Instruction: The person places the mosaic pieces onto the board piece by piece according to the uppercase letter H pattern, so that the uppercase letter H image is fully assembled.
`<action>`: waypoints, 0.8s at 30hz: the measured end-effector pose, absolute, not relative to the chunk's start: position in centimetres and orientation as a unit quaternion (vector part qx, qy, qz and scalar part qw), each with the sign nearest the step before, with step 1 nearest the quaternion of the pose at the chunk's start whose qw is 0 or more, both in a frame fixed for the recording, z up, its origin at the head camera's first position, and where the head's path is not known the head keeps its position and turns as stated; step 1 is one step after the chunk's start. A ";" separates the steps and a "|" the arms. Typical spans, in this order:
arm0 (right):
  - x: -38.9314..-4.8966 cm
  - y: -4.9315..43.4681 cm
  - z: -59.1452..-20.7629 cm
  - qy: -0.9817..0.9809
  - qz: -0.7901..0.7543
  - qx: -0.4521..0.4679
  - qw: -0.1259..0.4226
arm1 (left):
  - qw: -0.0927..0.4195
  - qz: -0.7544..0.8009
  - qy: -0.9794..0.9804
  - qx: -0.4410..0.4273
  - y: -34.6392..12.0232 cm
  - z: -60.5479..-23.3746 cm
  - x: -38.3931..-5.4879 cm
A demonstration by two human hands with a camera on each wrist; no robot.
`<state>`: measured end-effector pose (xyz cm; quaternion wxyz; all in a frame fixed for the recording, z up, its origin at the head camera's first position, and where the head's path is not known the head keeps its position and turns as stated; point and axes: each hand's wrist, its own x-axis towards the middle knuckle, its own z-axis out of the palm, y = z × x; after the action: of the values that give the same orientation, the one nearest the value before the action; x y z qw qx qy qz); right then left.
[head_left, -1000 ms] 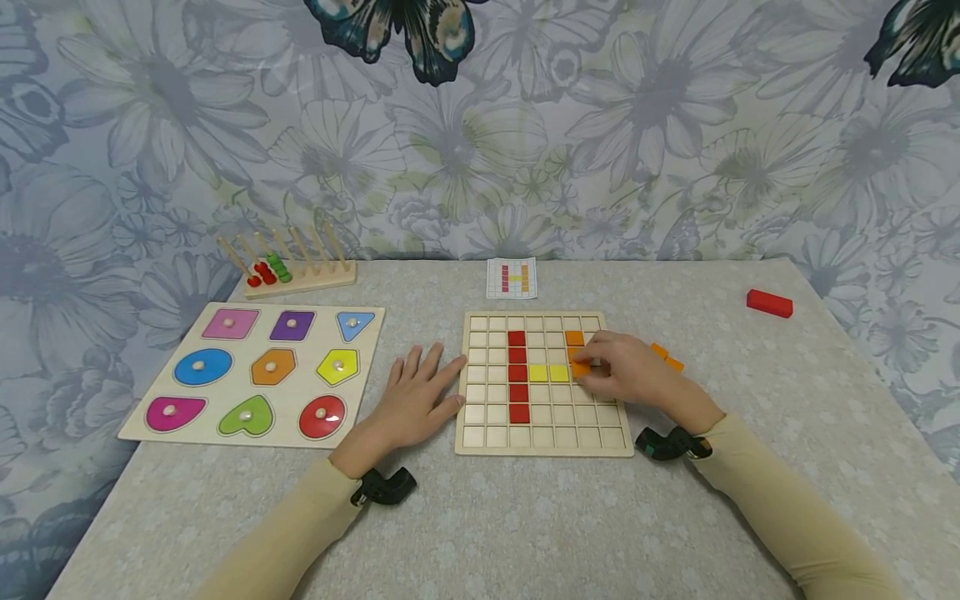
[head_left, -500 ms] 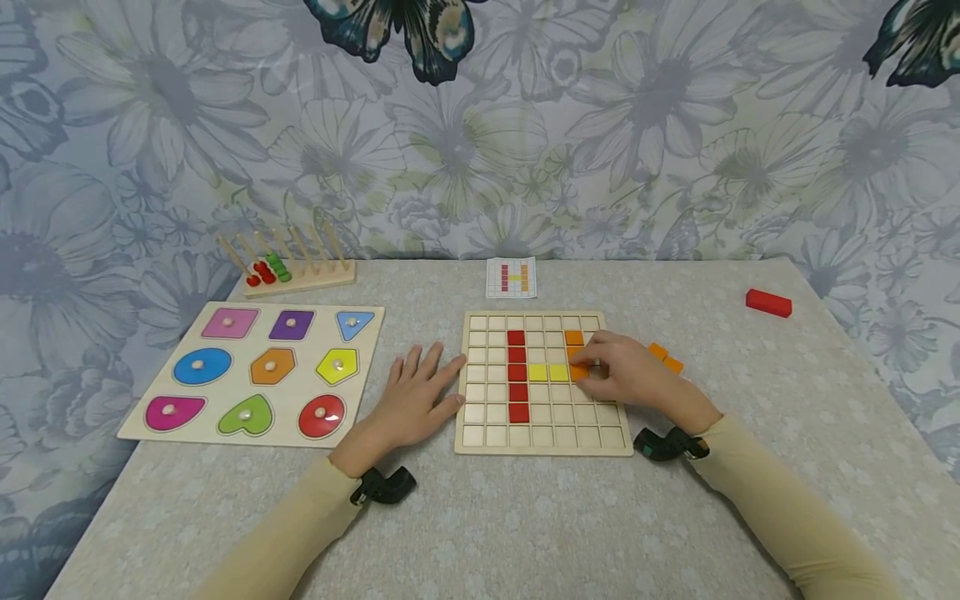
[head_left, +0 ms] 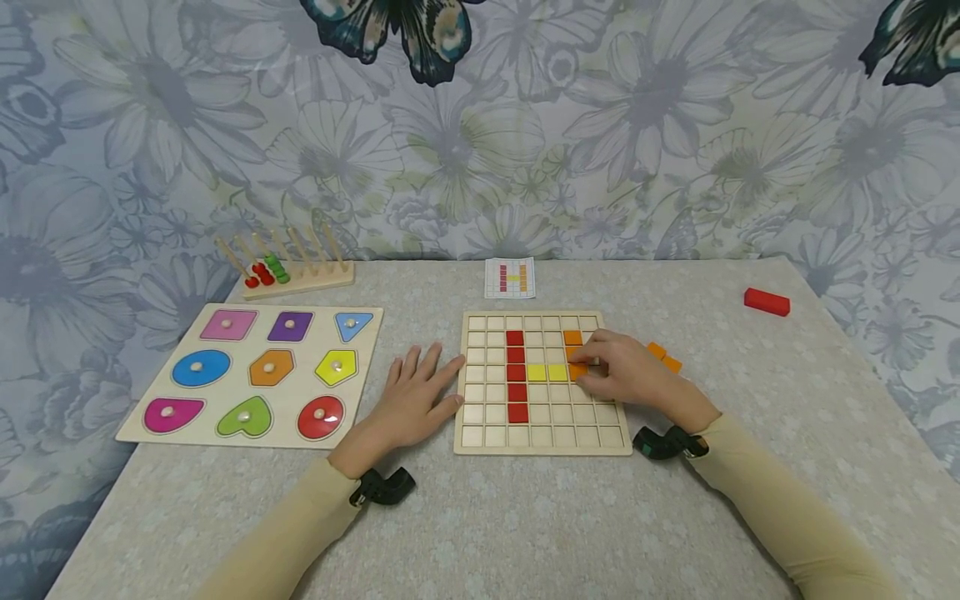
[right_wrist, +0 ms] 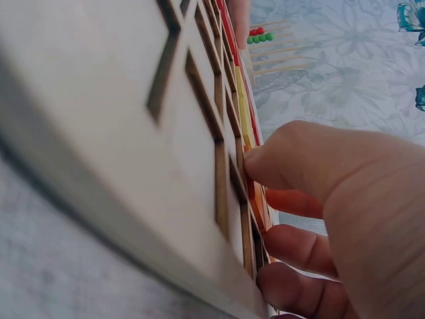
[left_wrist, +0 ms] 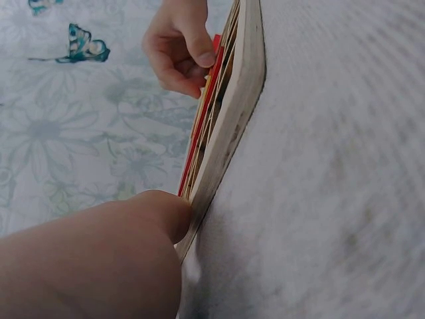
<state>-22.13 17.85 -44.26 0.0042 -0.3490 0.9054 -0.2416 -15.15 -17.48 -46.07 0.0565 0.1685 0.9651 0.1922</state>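
A wooden grid board (head_left: 542, 448) lies in the middle of the table in the head view. It bears a column of red tiles (head_left: 517, 372), two yellow tiles (head_left: 547, 372) beside it, and a column of orange tiles (head_left: 573, 337). My right hand (head_left: 626, 371) reaches over the board's right side, thumb and fingers pinching the lowest orange tile (head_left: 577, 372), level with the yellow row. Its fingertips partly cover that column. My left hand (head_left: 412, 400) lies spread out, fingertips at the board's left edge; its thumb (left_wrist: 169, 209) shows against that edge in the left wrist view.
Loose orange tiles (head_left: 664, 357) lie behind the right wrist. A red block (head_left: 767, 302) sits at the far right. A pattern card (head_left: 510, 278) lies behind the board. To the left are a shape puzzle board (head_left: 285, 433) and a peg stand with beads (head_left: 315, 275).
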 end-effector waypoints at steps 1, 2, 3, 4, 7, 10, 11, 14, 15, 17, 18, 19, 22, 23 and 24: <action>-22.1 17.8 -44.3 0.905 -0.242 -0.349 0.004 | 0.057 0.192 0.965 0.168 -17.5 -46.1 -15.2; -22.1 17.8 -44.3 0.905 -0.242 -0.349 0.003 | 0.057 0.191 0.965 0.168 -17.5 -46.1 -15.2; -22.2 17.9 -44.3 0.905 -0.243 -0.349 0.003 | 0.058 0.191 0.966 0.168 -17.5 -46.1 -15.2; -22.2 17.9 -44.3 0.905 -0.243 -0.350 0.002 | 0.058 0.190 0.966 0.168 -17.5 -46.1 -15.2; -22.1 17.9 -44.2 0.904 -0.243 -0.351 0.000 | 0.059 0.190 0.966 0.167 -17.5 -46.1 -15.2; -22.1 17.9 -44.2 0.905 -0.242 -0.350 0.001 | 0.058 0.194 0.965 0.167 -17.5 -46.1 -15.2; -22.1 17.9 -44.2 0.905 -0.242 -0.350 0.001 | 0.056 0.196 0.965 0.167 -17.5 -46.1 -15.2; -22.1 17.9 -44.2 0.905 -0.241 -0.350 0.003 | 0.051 0.198 0.965 0.167 -17.6 -46.2 -15.2; -22.1 17.9 -44.2 0.905 -0.242 -0.350 0.004 | 0.048 0.198 0.965 0.168 -17.6 -46.3 -15.1; -22.1 17.9 -44.2 0.904 -0.242 -0.351 0.004 | 0.048 0.198 0.965 0.166 -17.6 -46.4 -15.1; -22.1 17.9 -44.2 0.903 -0.244 -0.352 0.003 | 0.048 0.197 0.965 0.166 -17.6 -46.4 -15.1; -22.2 18.0 -44.2 0.902 -0.247 -0.355 0.002 | 0.046 0.196 0.965 0.167 -17.6 -46.4 -15.1; -22.3 18.2 -44.2 0.897 -0.255 -0.362 -0.006 | 0.048 0.196 0.965 0.168 -17.7 -46.3 -15.1; -22.3 18.3 -44.2 0.896 -0.256 -0.361 -0.008 | 0.048 0.195 0.965 0.169 -17.7 -46.3 -15.1; -22.4 18.5 -44.1 0.898 -0.256 -0.359 -0.010 | 0.049 0.195 0.965 0.169 -17.6 -46.3 -15.2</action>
<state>-22.35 18.47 -44.10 -0.0099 -0.3586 0.8976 -0.2562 -15.15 -17.65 -46.28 0.0489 0.1691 0.9649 0.1948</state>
